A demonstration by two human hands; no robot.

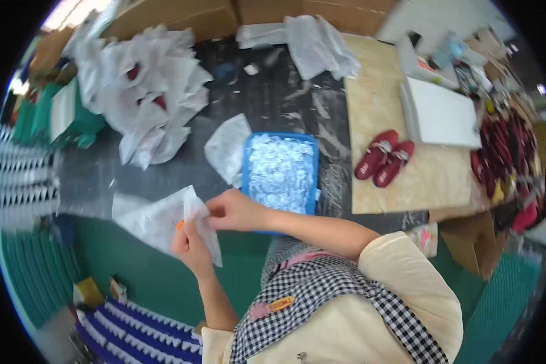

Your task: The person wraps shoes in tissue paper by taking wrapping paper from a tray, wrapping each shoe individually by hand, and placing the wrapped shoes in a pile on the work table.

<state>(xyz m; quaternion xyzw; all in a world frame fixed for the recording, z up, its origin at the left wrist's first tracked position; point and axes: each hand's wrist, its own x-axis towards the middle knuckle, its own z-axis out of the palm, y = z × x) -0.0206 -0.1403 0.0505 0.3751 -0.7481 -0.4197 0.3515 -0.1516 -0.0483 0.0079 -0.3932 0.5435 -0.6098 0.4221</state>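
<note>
Both hands are at a white translucent sheet or bag (158, 223) in front of my body, near the table's edge. My left hand (191, 247) is closed on its lower part, beside a small orange spot. The fingers of my right hand (235, 210) are bent together at the upper right edge of the same sheet. Just right of my right hand lies a blue tray (315, 176) filled with small shiny clear packets (280, 173). Another white sheet (227, 148) lies against the tray's left side.
A pile of white wrapped items (158, 91) lies at the back left, near green boxes (67, 115). Red shoes (385, 159) rest on a beige board (370, 197) at right, beside a white box (443, 112). More white sheets (315, 48) lie at the back.
</note>
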